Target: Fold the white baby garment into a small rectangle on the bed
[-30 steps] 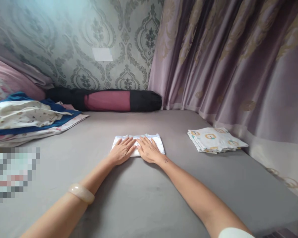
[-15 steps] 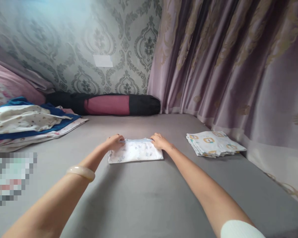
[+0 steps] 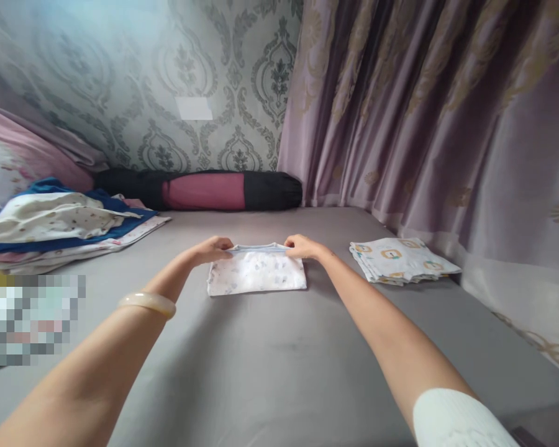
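A folded white cloth (image 3: 258, 275) with small grey-blue prints and a light blue edge lies in the middle of the grey bed sheet (image 3: 270, 372). My left hand (image 3: 213, 249) pinches the far left part of its blue edge. At the far right part, my right hand (image 3: 304, 247) grips the same edge, fingers closed. The edge is raised slightly between the two hands, while the near side of the cloth rests on the sheet. My fingertips are partly hidden behind the fabric.
A neat stack of folded white cloths (image 3: 400, 259) with orange prints sits to the right. At the left lies a pile of loose clothes (image 3: 56, 217). A black and maroon bolster (image 3: 205, 190) runs along the wall, and purple curtains (image 3: 377, 112) hang at the right.
Both hands have taken a pinching hold of the far edge and lifted it a little. The view has shifted slightly.
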{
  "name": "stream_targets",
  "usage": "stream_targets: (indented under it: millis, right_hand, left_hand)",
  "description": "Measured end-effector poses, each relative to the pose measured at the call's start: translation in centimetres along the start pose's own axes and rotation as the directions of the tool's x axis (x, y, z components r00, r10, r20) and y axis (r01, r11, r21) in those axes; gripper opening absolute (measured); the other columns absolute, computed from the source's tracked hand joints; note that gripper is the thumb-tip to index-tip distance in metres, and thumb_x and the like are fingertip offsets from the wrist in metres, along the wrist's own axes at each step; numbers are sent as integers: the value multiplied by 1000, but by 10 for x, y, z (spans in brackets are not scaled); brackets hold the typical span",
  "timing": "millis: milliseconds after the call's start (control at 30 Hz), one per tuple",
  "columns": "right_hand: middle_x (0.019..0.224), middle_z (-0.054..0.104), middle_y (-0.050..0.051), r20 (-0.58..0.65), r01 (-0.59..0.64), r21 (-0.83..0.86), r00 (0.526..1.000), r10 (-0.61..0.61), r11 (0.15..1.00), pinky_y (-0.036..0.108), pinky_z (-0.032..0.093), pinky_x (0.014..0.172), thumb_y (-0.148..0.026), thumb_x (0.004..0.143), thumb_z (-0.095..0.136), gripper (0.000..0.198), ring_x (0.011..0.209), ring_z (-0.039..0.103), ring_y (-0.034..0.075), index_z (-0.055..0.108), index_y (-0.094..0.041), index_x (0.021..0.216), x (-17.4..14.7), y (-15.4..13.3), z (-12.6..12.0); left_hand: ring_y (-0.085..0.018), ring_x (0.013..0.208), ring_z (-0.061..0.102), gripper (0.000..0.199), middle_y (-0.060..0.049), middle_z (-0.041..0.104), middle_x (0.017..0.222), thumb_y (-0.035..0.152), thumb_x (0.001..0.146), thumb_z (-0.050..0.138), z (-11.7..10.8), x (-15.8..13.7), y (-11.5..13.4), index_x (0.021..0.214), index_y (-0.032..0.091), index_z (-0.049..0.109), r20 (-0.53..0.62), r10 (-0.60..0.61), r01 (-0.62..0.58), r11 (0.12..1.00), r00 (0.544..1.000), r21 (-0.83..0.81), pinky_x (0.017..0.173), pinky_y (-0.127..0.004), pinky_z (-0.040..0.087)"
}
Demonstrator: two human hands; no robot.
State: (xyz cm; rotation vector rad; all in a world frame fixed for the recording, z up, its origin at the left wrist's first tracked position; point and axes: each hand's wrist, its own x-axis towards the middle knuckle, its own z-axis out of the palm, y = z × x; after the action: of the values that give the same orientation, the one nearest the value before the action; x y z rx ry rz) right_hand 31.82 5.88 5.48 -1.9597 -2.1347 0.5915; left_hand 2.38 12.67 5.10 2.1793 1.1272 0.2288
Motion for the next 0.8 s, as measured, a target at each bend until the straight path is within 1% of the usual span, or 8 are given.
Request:
stream_targets:
  millis: [100, 233, 333, 400, 500, 567, 667, 800]
  right_hand:
    - [93, 70, 3, -5, 86, 153, 996, -87, 984, 19, 43, 65, -21, 75, 58, 23, 81, 62, 14, 68, -17, 95, -11, 1, -15]
    - [84, 68, 1, 20, 179, 290, 981, -193, 940, 20, 43, 65, -22, 77, 58, 21, 75, 59, 12, 66, -14, 94, -24, -4, -40]
    - [87, 68, 2, -75, 225, 332, 974, -212, 916, 22, 44, 69, -22, 78, 57, 23, 78, 60, 13, 65, -13, 97, -30, -10, -54]
    - [91, 68, 3, -215, 277, 260, 951, -224, 925, 24, 44, 74, -20, 79, 56, 21, 83, 60, 14, 64, -13, 97, -33, -15, -58]
    - [97, 68, 3, -393, 285, 54, 887, -242, 957, 26, 42, 80, -17, 82, 54, 21, 89, 60, 16, 64, -17, 100, -39, -21, -51]
    - [102, 67, 4, -441, 255, -65, 860, -257, 965, 28, 40, 85, -16, 86, 50, 22, 95, 59, 18, 63, -19, 104, -45, -22, -37]
    - [105, 66, 6, -449, 233, -208, 840, -304, 950, 31, 37, 91, -13, 90, 44, 24, 101, 57, 20, 62, -20, 105, -58, -17, -5]
    - [102, 65, 7, -371, 284, -301, 845, -386, 911, 31, 36, 92, -10, 91, 39, 27, 99, 56, 20, 61, -20, 103, -80, -6, 35]
  left_hand:
    - [-21, 83, 63, 38, -3, 69, 89, 44, 65, 58, -18, -11, 8, 93, 19, 65, 53, 47, -42, 995, 998, -90, 71, -27, 47]
    - [-21, 86, 62, 41, -2, 70, 91, 47, 67, 60, -45, -24, 26, 96, 19, 69, 78, 95, -93, 995, 992, -33, 72, -27, 47]
    - [-20, 82, 61, 43, -3, 70, 86, 49, 69, 59, -57, -32, 40, 95, 16, 70, -41, 122, -122, 992, 992, 24, 70, -27, 46]
    - [-19, 79, 61, 42, -3, 69, 83, 48, 73, 56, -59, -33, 46, 97, 15, 69, -209, 147, -136, 988, 967, 67, 71, -28, 45]
    - [-20, 83, 61, 34, -4, 70, 86, 40, 78, 52, -48, -33, 45, 99, 18, 68, -459, 197, -92, 966, 866, 242, 83, -33, 44]
    - [-22, 92, 61, 28, -4, 71, 93, 34, 81, 49, -35, -35, 37, 98, 20, 67, -513, 272, -66, 921, 814, 384, 95, -39, 37]
    - [-22, 100, 60, 28, -5, 71, 102, 28, 86, 42, -7, -45, 20, 99, 23, 66, -464, 390, -114, 849, 795, 517, 104, -43, 28]
    - [-19, 102, 61, 29, -5, 70, 109, 23, 88, 38, 31, -70, -1, 99, 25, 65, -350, 452, -209, 807, 820, 553, 107, -42, 24]
